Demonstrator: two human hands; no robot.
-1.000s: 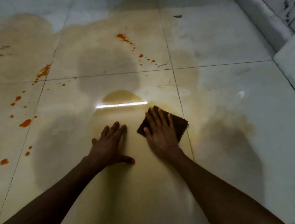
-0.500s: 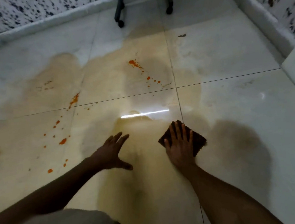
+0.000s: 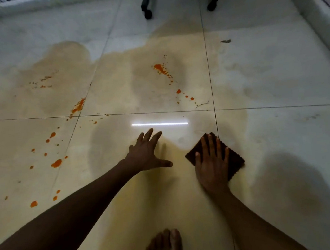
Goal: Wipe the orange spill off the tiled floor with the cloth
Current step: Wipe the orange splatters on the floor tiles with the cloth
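Note:
My right hand (image 3: 211,166) presses flat on a dark brown cloth (image 3: 234,161) lying on the pale tiled floor (image 3: 280,134), right beside a tile joint. My left hand (image 3: 145,153) is spread with its fingers apart, just left of the cloth and low over the floor; whether it touches I cannot tell. Orange spill drops (image 3: 56,163) dot the tiles to the left, and more orange splatter (image 3: 160,69) lies ahead near the middle. A wide yellowish wet film surrounds them.
Two dark chair legs with castors (image 3: 147,10) stand at the far end. A white skirting (image 3: 322,17) runs along the right wall. My bare foot (image 3: 164,246) rests at the bottom edge. A small dark speck (image 3: 225,41) lies far right.
My right hand has slid the cloth to the right, up to the tile joint. The left hand has lifted its palm. The view has pulled back, showing the chair legs and my foot.

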